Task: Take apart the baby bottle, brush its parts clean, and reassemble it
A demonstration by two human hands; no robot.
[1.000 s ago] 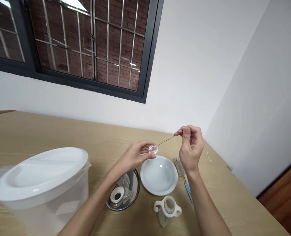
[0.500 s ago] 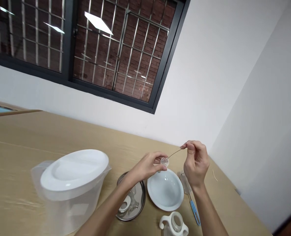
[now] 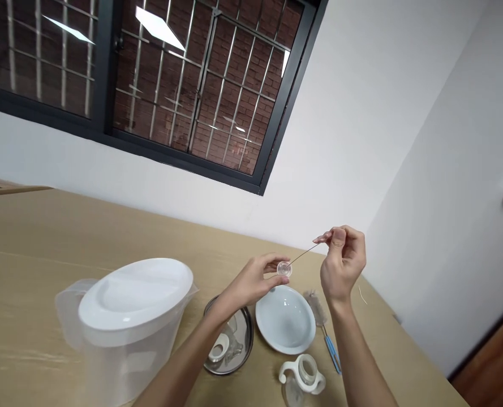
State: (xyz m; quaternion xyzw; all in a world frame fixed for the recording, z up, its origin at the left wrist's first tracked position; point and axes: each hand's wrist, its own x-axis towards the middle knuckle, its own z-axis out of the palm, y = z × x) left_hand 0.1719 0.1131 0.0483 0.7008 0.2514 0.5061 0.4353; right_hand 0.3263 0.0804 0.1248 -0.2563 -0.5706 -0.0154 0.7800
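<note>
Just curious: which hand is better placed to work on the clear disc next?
Probably the right hand: it pinches a thin wire reaching the clear disc, which the left hand holds.

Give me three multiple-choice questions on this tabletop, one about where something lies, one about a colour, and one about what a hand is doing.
1. Where does the brush with tan bristles and a blue handle lie relative to the round white ceramic bowl, in this view?
A. Inside it
B. To its right
C. To its left

2. What colour is the lid of the clear plastic pitcher?
A. Black
B. Blue
C. White

3. What is the right hand doing?
A. Lying flat on the table
B. Pinching a thin wire in the air
C. Gripping the pitcher

Answers:
1. B, the brush lies beyond the bowl's right rim.
2. C, the lid shows plain white above the clear body.
3. B, its fingertips hold the wire up, running toward a small clear disc held by the left hand.
</note>
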